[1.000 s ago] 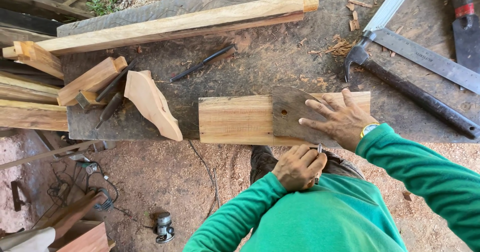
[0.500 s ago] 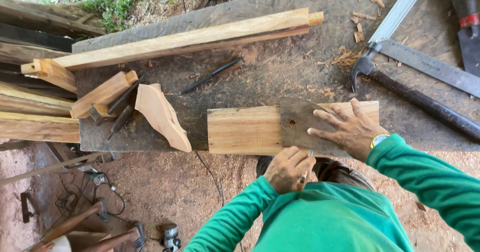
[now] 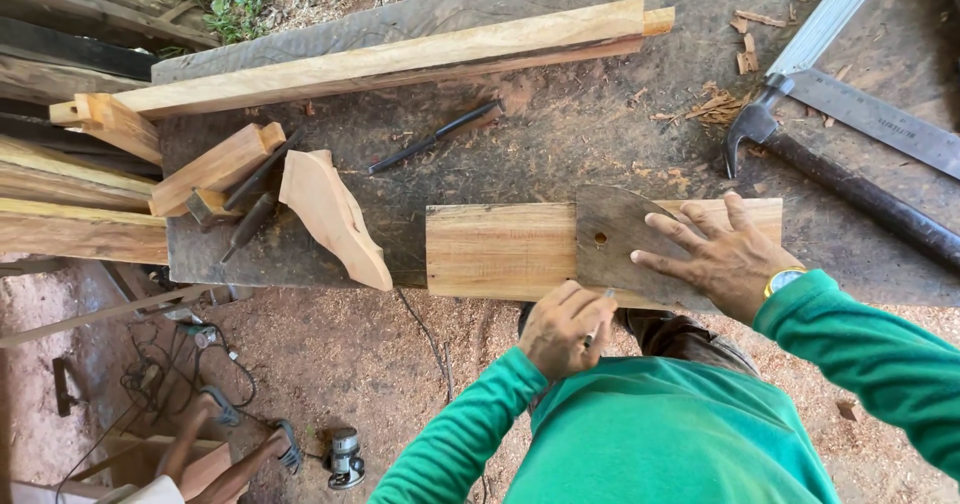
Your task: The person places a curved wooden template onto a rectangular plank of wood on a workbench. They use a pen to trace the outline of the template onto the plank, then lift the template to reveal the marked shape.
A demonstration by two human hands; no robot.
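Right hand (image 3: 722, 256) flat, fingers spread, pinning dark template (image 3: 612, 234) on board (image 3: 500, 249) near bench (image 3: 600, 134) front edge; left hand (image 3: 565, 329) clenched on pencil (image 3: 597, 316) at template's lower edge — keep template dead still, pencil tight vs. edge.

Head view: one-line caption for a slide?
Right hand presses a dark curved template flat on a light board; left hand holds a pencil at its edge.
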